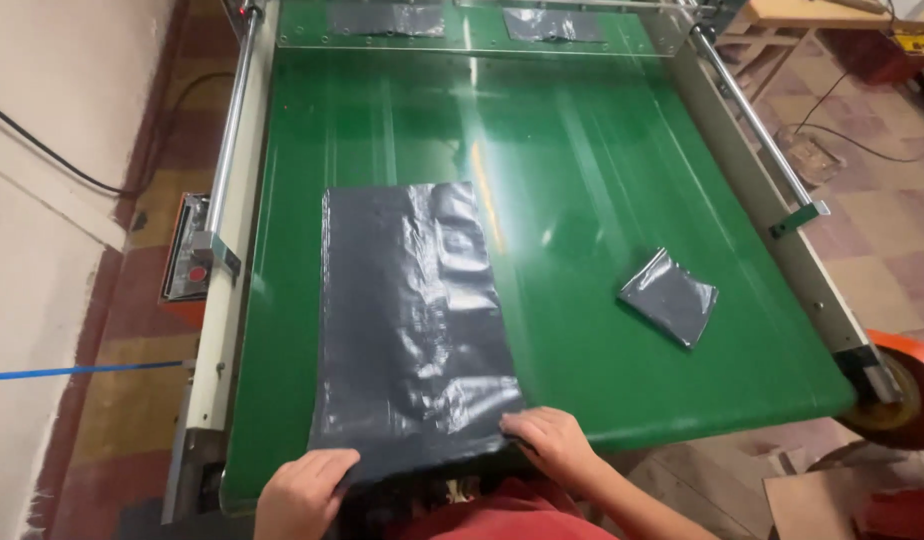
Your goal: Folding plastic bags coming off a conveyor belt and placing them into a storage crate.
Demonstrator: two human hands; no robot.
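Note:
A long dark grey plastic bag lies flat on the green conveyor belt, reaching from its middle to the near edge. My left hand grips the bag's near left corner at the belt's front edge. At the near right corner my right hand presses on the bag with fingers curled over its edge. A small folded dark grey bag lies apart on the belt to the right.
Metal rails run along both sides of the belt, with white side frames. Two more dark bags sit under a clear guard at the far end. A control box with a red button is on the left; an orange wheel at right.

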